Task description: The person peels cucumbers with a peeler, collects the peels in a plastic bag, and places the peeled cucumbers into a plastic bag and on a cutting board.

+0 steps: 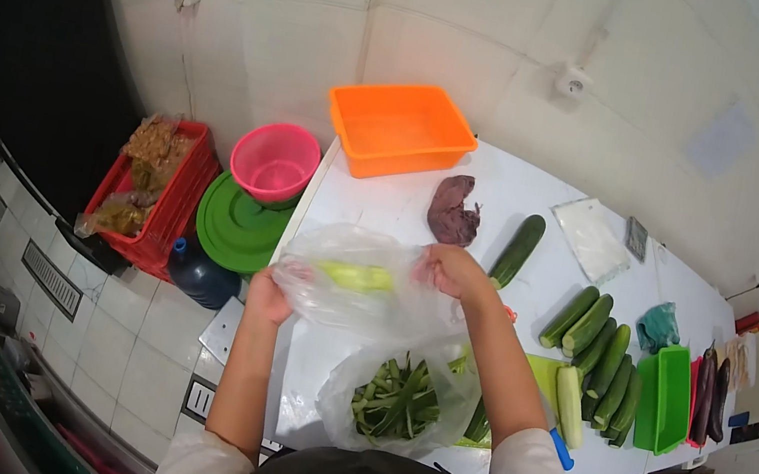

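Observation:
A clear plastic bag (399, 310) is stretched between my two hands above the near left part of the table. My left hand (269, 293) grips its left end, and my right hand (450, 272) pinches the upper right edge. Through the film shows a pale green peeled vegetable (355, 276), perhaps a cucumber. Just below, close to my body, a second clear bag (339, 411) stands open with dark green peels (399, 398) inside. Partly hidden behind my right forearm lies a green cutting board (546, 376), with a blue knife handle (561, 450) near it.
Several dark green cucumbers (595, 351) and a peeled one (570, 408) lie right, beside a green basket (665, 399) and eggplants (705, 396). An orange tub (403, 130) and a crumpled brown thing (453, 211) sit behind. A pink bowl (274, 163) and red crate (171, 210) stand left.

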A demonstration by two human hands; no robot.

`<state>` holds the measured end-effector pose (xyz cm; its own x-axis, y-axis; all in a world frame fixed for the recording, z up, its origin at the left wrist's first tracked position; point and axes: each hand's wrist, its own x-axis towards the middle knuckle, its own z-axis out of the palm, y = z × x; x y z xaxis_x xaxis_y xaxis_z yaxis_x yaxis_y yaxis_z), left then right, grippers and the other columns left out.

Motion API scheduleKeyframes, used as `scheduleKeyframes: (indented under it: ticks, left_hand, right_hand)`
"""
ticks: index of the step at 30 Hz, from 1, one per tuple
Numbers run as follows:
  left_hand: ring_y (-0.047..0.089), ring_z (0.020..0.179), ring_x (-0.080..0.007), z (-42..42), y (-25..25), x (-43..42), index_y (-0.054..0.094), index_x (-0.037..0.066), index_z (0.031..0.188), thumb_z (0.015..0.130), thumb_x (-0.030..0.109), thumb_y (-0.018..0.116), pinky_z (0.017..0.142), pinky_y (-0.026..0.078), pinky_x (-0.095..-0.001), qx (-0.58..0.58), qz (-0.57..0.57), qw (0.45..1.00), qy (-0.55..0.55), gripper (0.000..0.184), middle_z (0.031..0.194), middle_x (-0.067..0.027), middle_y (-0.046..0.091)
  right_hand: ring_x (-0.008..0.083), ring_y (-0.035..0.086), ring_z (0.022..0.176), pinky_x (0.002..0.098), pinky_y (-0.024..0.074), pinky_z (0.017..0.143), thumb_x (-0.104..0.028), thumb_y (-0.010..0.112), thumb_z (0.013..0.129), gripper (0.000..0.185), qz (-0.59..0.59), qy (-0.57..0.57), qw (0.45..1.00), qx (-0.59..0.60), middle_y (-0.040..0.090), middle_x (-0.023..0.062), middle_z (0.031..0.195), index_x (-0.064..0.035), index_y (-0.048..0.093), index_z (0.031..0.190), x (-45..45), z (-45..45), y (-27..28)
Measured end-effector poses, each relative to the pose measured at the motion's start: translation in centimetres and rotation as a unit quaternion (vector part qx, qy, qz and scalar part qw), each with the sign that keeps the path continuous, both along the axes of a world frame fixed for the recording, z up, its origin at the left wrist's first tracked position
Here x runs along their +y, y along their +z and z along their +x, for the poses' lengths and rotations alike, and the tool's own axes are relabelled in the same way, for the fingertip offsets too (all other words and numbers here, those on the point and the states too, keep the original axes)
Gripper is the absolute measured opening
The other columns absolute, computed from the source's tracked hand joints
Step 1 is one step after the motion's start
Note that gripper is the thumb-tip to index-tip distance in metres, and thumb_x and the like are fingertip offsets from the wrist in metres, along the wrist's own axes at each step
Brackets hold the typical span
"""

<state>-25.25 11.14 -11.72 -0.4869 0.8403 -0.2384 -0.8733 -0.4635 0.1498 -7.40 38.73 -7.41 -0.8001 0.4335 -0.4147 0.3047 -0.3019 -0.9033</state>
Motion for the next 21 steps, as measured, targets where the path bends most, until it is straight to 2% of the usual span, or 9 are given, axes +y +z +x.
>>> scheduleKeyframes:
  ticks: [2,5,6,8,11,14,18,20,21]
  left_hand:
    - [0.055,0.062,-0.0126,-3.9,-5.7,-0.2,0.051,0.008,0.076,0.092,0.020,0.052,0.058,0.049,-0.0300,-0.036,0.139,0.987,-0.075,0.020,0.078,-0.0037,0.057]
    - [0.054,0.058,-0.0137,-6.2,-5.0,-0.1,0.059,0.006,0.088,0.087,0.020,0.056,0.057,0.050,-0.0334,-0.005,0.191,0.965,-0.178,0.014,0.074,-0.0048,0.058]
    - [0.056,0.060,-0.0152,-6.2,-4.4,-0.3,0.060,0.006,0.090,0.086,0.019,0.058,0.059,0.051,-0.0338,0.035,0.082,0.987,-0.132,0.014,0.076,-0.0053,0.059]
    - [0.060,0.065,-0.0184,-5.4,-1.3,-1.1,0.062,0.005,0.094,0.084,0.019,0.062,0.063,0.053,-0.0346,0.115,-0.138,0.983,-0.037,0.017,0.081,-0.0064,0.063]
    - [0.065,0.074,-0.0222,-4.6,1.6,-2.1,0.064,0.002,0.102,0.082,0.016,0.066,0.069,0.053,-0.0341,0.315,-0.256,0.913,-0.043,0.024,0.093,-0.0090,0.067]
    - [0.066,0.084,-0.0222,-4.4,3.1,-4.0,0.063,-0.001,0.106,0.080,0.011,0.069,0.075,0.052,-0.0330,0.575,-0.417,0.704,-0.006,0.030,0.101,-0.0113,0.068]
    - [0.066,0.089,-0.0245,-6.4,5.2,-5.6,0.062,-0.003,0.108,0.083,0.013,0.064,0.080,0.051,-0.0345,0.571,-0.448,0.685,-0.066,0.030,0.104,-0.0147,0.067]
    - [0.066,0.092,-0.0256,-6.6,5.5,-6.0,0.061,-0.004,0.109,0.084,0.014,0.062,0.082,0.051,-0.0352,0.564,-0.459,0.680,-0.097,0.030,0.105,-0.0164,0.067]
    - [0.065,0.093,-0.0264,-6.5,5.2,-5.8,0.060,-0.005,0.110,0.085,0.014,0.061,0.084,0.051,-0.0359,0.462,-0.361,0.807,-0.075,0.031,0.106,-0.0169,0.066]
  right_hand:
    - [0.0138,0.048,0.052,0.0295,0.0443,0.048,-0.010,0.050,0.083,0.009,-0.088,-0.051,0.994,0.036,0.050,0.0027,0.063,-0.0036,0.057,0.082,-1.4,0.1,2.0]
    - [0.0145,0.048,0.052,0.0305,0.0436,0.049,-0.021,0.060,0.081,0.017,-0.042,-0.041,0.998,0.018,0.051,0.0036,0.063,-0.0036,0.058,0.081,-1.2,-0.4,5.0]
    - [0.0148,0.048,0.052,0.0308,0.0433,0.049,-0.025,0.063,0.080,0.022,-0.026,-0.037,0.999,0.014,0.051,0.0039,0.063,-0.0036,0.058,0.081,-1.1,-0.7,5.7]
    - [0.0178,0.052,0.054,0.0335,0.0449,0.052,-0.034,0.068,0.076,0.033,0.180,0.023,0.983,-0.028,0.054,0.0053,0.064,-0.0029,0.060,0.083,-1.4,-1.0,4.6]
    - [0.0245,0.059,0.062,0.0390,0.0490,0.061,-0.043,0.071,0.071,0.046,0.581,0.181,0.779,-0.154,0.061,0.0091,0.071,-0.0005,0.064,0.087,-3.6,-1.5,0.0]
    - [0.0277,0.061,0.071,0.0414,0.0503,0.068,-0.032,0.066,0.074,0.037,0.513,0.244,0.795,-0.213,0.062,0.0142,0.081,0.0022,0.063,0.087,-6.3,-1.3,-1.4]
    - [0.0320,0.064,0.084,0.0446,0.0521,0.077,-0.017,0.060,0.077,0.026,0.052,0.078,0.993,-0.072,0.064,0.0209,0.093,0.0057,0.062,0.088,-3.8,-2.3,-1.8]
    - [0.0338,0.064,0.090,0.0478,0.0518,0.084,-0.008,0.055,0.079,0.020,-0.171,-0.027,0.979,0.111,0.063,0.0228,0.100,0.0059,0.061,0.092,-1.4,-1.6,0.1]
    - [0.0346,0.063,0.093,0.0502,0.0510,0.088,-0.003,0.052,0.080,0.018,-0.253,-0.058,0.945,0.198,0.062,0.0230,0.103,0.0052,0.060,0.095,-0.3,-1.1,1.6]
